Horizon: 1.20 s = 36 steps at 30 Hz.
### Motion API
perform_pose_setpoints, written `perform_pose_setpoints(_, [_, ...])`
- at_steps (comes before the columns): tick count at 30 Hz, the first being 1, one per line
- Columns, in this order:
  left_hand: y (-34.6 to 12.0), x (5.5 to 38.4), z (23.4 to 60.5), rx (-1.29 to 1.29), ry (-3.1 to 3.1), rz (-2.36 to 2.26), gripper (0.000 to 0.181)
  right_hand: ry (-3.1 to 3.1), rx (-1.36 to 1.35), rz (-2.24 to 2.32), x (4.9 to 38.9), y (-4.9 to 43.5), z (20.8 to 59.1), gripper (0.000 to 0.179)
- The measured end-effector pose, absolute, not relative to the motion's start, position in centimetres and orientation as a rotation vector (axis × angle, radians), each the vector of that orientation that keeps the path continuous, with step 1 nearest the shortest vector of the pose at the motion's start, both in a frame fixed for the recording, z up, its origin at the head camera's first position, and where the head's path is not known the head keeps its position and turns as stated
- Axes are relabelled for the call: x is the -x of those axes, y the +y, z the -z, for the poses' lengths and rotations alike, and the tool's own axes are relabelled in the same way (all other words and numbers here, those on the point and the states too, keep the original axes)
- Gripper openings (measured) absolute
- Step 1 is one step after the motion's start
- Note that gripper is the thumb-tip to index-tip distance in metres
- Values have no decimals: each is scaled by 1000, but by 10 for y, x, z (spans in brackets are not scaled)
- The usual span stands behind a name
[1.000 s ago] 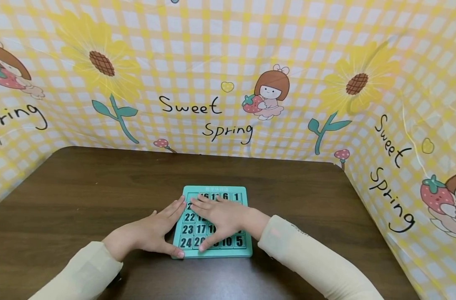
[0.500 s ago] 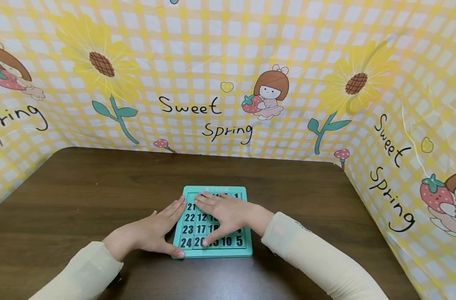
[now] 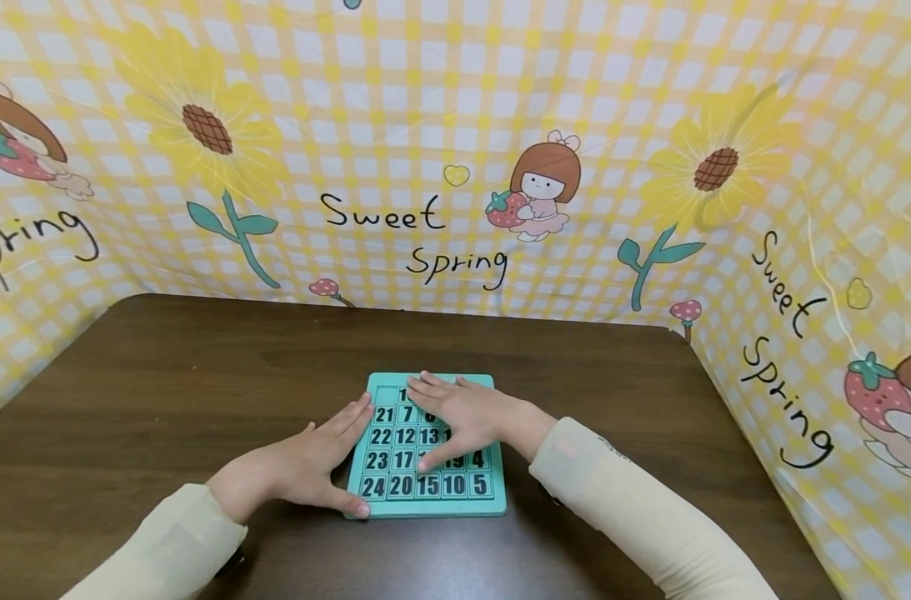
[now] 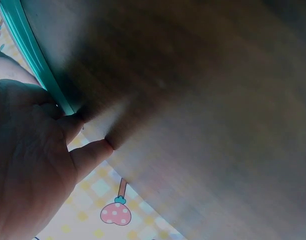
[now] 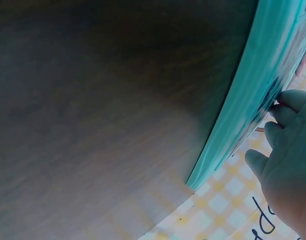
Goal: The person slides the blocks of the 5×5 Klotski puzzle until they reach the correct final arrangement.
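A turquoise number slide puzzle [image 3: 440, 506] lies flat on the table, with black-numbered tiles and a vacant slot [image 3: 387, 393] in its top left corner. My left hand [image 3: 305, 468] touches its left side, fingers straight along the upper edge and thumb at the lower left corner. Over the upper right tiles my right hand [image 3: 473, 414] is spread, fingertips near the top row and thumb by the middle rows; it hides several numbers. In the left wrist view, the left hand [image 4: 28, 160] lies beside the puzzle's edge. The right wrist view has the right hand [image 5: 288, 155] with fingertips close to the tiles.
The puzzle lies on a dark brown wooden table [image 3: 222, 375]. A yellow checked cloth [image 3: 395, 125] with flowers and lettering rises behind the table and along both sides.
My right hand has slid right and a little away across the tiles, uncovering numbers such as 7, 12, 13 and 20. My left hand has stayed at the puzzle's left side.
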<state>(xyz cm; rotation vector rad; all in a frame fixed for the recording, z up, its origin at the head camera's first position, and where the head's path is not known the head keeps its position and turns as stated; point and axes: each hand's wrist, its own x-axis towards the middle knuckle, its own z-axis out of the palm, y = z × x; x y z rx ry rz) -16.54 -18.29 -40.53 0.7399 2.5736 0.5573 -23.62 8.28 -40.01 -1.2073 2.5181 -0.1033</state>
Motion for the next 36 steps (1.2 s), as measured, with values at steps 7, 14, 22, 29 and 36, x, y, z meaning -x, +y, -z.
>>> perform_pose_setpoints(7, [-184,166,407,-741,2578,-549,132,2509,1210,109,236,76,400,107])
perform_pose_setpoints(14, [-182,167,406,-750,2569,-536,131,2516,1209,81,238,68,401,107])
perform_pose_setpoints(22, [-183,166,406,-724,2563,-538,130,2511,1244,75,238,58,404,109])
perform_pose_setpoints(29, [-183,165,406,-731,2563,-540,130,2504,1249,96,239,57,404,110])
perform_pose_setpoints(36, [-183,166,406,-740,2576,-527,131,2522,1241,168,240,75,402,105])
